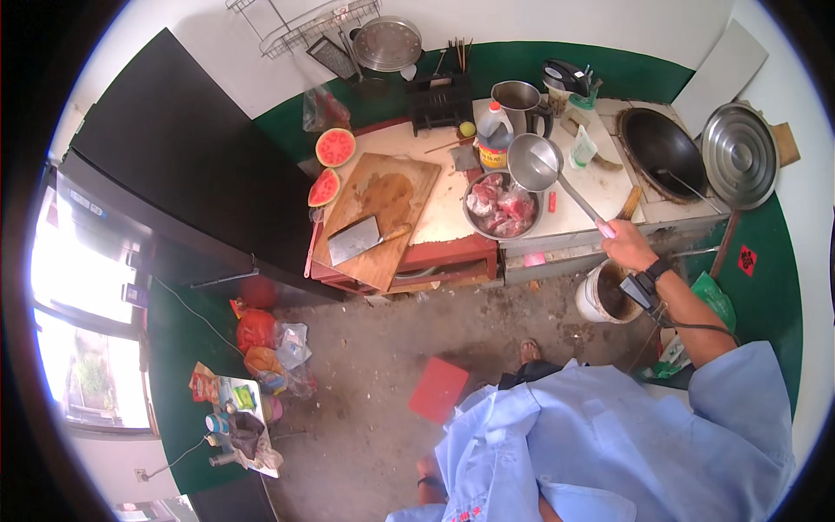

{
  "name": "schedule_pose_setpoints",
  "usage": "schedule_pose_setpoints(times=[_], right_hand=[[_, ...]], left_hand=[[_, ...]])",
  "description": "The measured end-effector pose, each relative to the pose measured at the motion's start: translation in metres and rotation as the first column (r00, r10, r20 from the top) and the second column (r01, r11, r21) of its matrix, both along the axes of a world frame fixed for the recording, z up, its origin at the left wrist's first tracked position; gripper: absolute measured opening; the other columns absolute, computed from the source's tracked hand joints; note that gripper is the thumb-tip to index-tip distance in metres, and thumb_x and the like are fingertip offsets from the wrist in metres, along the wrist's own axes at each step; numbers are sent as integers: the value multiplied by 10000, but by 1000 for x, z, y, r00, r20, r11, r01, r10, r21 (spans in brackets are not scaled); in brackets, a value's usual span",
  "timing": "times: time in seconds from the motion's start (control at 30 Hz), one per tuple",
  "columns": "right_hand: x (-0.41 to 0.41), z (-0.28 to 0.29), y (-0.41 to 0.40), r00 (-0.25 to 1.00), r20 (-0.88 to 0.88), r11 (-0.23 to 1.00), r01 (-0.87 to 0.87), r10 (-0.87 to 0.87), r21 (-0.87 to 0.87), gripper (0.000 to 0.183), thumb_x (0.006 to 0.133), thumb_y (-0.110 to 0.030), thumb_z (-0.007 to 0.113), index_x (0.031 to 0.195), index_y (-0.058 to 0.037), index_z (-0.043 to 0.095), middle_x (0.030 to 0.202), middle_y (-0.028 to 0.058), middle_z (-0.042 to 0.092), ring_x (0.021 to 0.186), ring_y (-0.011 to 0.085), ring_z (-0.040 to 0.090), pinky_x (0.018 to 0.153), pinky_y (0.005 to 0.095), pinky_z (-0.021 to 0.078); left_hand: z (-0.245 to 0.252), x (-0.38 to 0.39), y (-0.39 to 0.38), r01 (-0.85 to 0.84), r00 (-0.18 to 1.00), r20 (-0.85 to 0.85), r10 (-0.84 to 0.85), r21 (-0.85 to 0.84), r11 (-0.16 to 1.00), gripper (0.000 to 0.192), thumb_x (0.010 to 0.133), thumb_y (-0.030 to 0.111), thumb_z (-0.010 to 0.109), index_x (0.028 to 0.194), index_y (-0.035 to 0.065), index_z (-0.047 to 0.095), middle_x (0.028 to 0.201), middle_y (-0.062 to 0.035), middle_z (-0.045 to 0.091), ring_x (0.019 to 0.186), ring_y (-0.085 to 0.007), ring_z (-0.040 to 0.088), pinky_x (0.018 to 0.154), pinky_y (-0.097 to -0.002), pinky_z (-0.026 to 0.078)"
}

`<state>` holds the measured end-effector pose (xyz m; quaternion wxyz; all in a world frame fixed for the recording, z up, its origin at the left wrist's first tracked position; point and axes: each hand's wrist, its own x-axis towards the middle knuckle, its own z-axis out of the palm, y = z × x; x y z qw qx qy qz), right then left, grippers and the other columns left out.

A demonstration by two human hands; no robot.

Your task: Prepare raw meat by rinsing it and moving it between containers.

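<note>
My right hand (pixel 627 246) is closed around the handle of a metal ladle (pixel 536 163). The ladle's bowl hangs over the edge of a steel bowl (pixel 468 218) that holds chunks of raw meat (pixel 512 207), some of them in clear plastic. Behind the ladle stand a plastic bottle (pixel 494 134) of dark liquid and a metal jug (pixel 515 98). My left hand (pixel 427 467) hangs low at the bottom of the view, partly hidden by the blue shirt, and its fingers cannot be made out.
A cleaver (pixel 355 241) lies on a wooden chopping board (pixel 417 189) beside two cut watermelon pieces (pixel 336 147). A wok (pixel 662 153) sits at the right, near a leaning metal lid (pixel 740 156). On the floor are a white bucket (pixel 590 301) and a red stool (pixel 438 389).
</note>
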<state>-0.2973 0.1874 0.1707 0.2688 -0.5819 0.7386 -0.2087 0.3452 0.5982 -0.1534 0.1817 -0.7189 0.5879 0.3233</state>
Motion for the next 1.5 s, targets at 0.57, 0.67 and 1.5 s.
schedule_pose_setpoints(times=[0.57,0.67,1.5], right_hand=[[33,1,68,82,933,936,59,-351,347,285,976,-105,561,1255,-48,566,661,-69,434,441,16,369,371,200,284],[44,3,98,76,938,939,105,-337,328,276,976,-105,562,1246,-56,580,639,-69,417,429,24,350,371,204,285],[143,-73,425,-96,764,668,425,-638,611,347,919,-75,591,1254,-44,506,647,-30,466,413,56,365,366,257,313]], left_hand=[[-78,30,26,-782,511,-378,772,169,600,542,952,464,584,1199,-13,657,1168,-182,693,1057,-316,635,863,-479,526],[-74,50,30,-839,365,-391,845,256,480,623,958,500,585,1261,-42,630,1214,-194,679,1086,-315,612,895,-486,514],[-64,117,-111,744,667,78,-741,-7,668,148,824,295,677,861,187,771,868,-52,758,849,-256,743,667,-393,571]])
